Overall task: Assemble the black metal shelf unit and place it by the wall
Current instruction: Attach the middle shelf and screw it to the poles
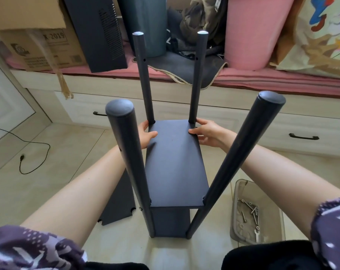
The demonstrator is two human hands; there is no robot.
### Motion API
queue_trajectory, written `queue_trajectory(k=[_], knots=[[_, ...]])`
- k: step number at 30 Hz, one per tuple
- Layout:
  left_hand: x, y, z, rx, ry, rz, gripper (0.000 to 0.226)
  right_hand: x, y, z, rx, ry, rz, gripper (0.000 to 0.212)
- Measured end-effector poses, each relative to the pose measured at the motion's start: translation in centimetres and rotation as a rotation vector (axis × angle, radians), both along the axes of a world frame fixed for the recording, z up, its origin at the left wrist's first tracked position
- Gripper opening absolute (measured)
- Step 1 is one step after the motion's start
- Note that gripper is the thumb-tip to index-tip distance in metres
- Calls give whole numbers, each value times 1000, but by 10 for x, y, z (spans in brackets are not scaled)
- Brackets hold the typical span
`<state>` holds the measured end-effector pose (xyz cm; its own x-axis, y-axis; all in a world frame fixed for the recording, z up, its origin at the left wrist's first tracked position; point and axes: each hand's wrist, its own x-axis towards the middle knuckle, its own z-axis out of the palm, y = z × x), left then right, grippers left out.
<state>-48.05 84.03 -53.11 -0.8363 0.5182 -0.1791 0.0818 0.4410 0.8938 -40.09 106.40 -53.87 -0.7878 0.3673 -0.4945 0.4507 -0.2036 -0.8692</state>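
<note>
Both hands grip the far end of a black shelf panel set between four upright poles.

The shelf unit stands on the tiled floor before a drawer bench: matte black round poles, the two near ones capped black, the two far ones with pale tops and small side holes, and a second panel lower down. The left hand and right hand each pinch a far corner of the upper panel, thumb on top, fingers under the edge. A loose black panel lies on the floor to the left; a clear tray of bolts sits to the right.
</note>
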Motion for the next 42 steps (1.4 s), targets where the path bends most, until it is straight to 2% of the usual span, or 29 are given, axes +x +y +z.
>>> queue_trajectory(k=[3, 6, 8, 12, 15, 18, 20, 22, 24, 26, 29, 32, 35, 37, 40, 42], knots=[[4, -18, 6, -74, 77, 1, 54, 0, 1, -3, 0, 7, -2, 64], [23, -45, 17, -135, 186, -24, 22, 3, 1, -1, 11, 25, -14, 64], [43, -70, 23, -404, 269, -138, 6, 5, -2, 0, 28, 21, -8, 65], [92, -106, 29, -900, 315, -371, 20, 9, -6, 3, 73, 24, 17, 62], [132, -107, 43, -1082, 352, -450, 25, 9, -5, 6, 142, 7, 34, 59], [170, -92, 55, -975, 437, -515, 32, 11, 1, 5, 179, -52, 23, 61], [194, -79, 52, -880, 571, -533, 40, 12, 7, 2, 161, -68, -8, 62], [211, -65, 42, -788, 720, -547, 34, 16, 8, 2, 154, -54, -24, 64], [218, -55, 30, -733, 885, -604, 16, 20, 6, 5, 148, -36, -33, 64], [216, -47, 13, -744, 976, -664, 36, 22, 5, 8, 129, -30, -49, 63], [214, -37, -8, -777, 885, -668, 79, 22, 2, 12, 60, 4, -111, 58], [216, -27, -32, -735, 762, -602, 97, 24, -1, 17, 40, 20, -109, 48], [218, -16, -46, -629, 708, -453, 96, 25, -1, 16, 9, -7, -125, 45], [216, -12, -51, -603, 716, -376, 90, 25, 3, 14, 66, -15, -137, 39], [206, -10, -53, -625, 771, -373, 84, 29, 11, 13, 183, -45, -117, 22], [198, -12, -52, -651, 802, -409, 81, 32, 19, 11, 181, -48, -124, 16]])
